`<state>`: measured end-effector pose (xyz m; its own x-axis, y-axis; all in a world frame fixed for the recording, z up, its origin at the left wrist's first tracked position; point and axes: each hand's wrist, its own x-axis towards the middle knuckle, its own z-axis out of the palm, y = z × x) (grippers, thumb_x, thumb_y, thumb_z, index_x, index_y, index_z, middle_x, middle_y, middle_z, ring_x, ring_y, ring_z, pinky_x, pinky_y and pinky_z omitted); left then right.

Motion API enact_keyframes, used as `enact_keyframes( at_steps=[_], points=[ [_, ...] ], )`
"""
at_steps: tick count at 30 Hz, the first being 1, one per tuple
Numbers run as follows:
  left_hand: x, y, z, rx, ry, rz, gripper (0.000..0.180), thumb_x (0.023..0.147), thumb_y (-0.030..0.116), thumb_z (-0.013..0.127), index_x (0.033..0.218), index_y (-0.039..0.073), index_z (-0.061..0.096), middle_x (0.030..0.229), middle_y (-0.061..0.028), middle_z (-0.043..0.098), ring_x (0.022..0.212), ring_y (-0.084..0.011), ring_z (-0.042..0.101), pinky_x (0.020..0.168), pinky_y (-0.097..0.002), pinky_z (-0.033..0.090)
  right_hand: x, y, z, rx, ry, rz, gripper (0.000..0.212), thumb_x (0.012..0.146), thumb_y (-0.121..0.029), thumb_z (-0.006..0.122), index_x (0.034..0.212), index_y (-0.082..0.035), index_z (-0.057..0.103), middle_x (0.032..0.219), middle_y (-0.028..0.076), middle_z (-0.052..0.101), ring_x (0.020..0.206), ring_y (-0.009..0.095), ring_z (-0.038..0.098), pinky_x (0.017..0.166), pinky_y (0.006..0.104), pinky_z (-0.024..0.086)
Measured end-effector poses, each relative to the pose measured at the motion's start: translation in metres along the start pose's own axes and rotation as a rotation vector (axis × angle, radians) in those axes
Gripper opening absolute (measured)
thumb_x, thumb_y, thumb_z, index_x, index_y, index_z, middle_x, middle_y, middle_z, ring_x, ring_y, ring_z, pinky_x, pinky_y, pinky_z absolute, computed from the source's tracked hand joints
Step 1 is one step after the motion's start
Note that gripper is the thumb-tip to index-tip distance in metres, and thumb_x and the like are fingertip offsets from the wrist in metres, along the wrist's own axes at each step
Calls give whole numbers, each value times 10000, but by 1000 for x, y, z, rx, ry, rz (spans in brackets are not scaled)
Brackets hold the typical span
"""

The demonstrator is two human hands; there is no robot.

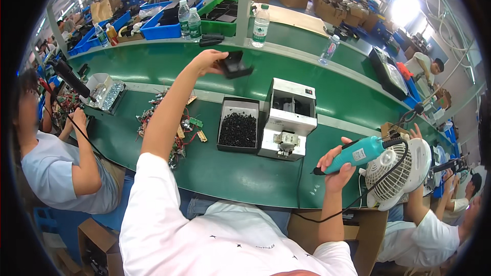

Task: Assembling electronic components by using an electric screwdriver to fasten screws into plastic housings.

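Note:
My left hand [208, 61] reaches out over the far part of the green bench and is closed on the edge of a black plastic casing [236, 66], slightly blurred. At the right, my right hand [335, 166] is wrapped round a teal electric screwdriver [358, 154], its dark tip pointing left and its cord looping down. Between my arms, a box [222, 132] of small black screws or similar bits sits beside a white screw-feeder-like machine [290, 117]. Left of the box lies a tangle of wires and small circuit boards [195, 122], partly hidden by my left arm.
A white fan [394, 174] stands close to my right hand. Plastic bottles [261, 26] and a green bin [219, 10] line the ledge beyond. Co-workers sit on both sides, one person [66, 168] at the left. A cardboard box [97, 243] stands low at the left.

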<state>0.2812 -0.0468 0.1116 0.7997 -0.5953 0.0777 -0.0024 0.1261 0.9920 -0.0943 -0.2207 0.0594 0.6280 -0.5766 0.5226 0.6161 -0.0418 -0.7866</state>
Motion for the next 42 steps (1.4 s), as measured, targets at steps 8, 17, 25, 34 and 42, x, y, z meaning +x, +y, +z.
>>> enact_keyframes(
  at_steps=[8,17,25,34,42],
  points=[
    [-103,37,59,-241,11,327,557,839,111,664,1312,-9,396,1157,-191,505,941,-248,583,745,-375,561,1,9,6,0,37,23,655,829,-465,599,1243,6,412,618,51,540,449,125,476,440,254,435],
    [-161,46,98,-553,-85,451,679,819,81,683,1389,39,316,1187,-171,472,973,-246,580,753,-344,591,-6,1,12,16,10,87,652,811,-438,621,1234,13,413,615,60,540,446,133,476,436,253,433],
    [-172,46,102,-553,-58,432,692,798,55,690,1388,50,328,1204,-150,471,989,-224,570,741,-333,594,-8,0,12,18,26,94,668,800,-450,633,1231,12,419,607,65,536,440,137,472,428,252,428],
    [-171,43,101,-314,15,571,694,768,6,690,1379,65,366,1159,-117,474,995,-198,542,738,-274,550,-8,0,13,21,28,93,679,800,-476,636,1229,6,426,605,62,538,440,135,475,427,251,429],
    [-184,49,99,276,171,807,573,737,-3,704,1278,49,522,1081,-79,476,929,-159,522,683,-210,478,-10,0,10,7,21,72,691,805,-507,623,1230,0,423,602,55,537,438,124,473,419,252,425]
  ],
)
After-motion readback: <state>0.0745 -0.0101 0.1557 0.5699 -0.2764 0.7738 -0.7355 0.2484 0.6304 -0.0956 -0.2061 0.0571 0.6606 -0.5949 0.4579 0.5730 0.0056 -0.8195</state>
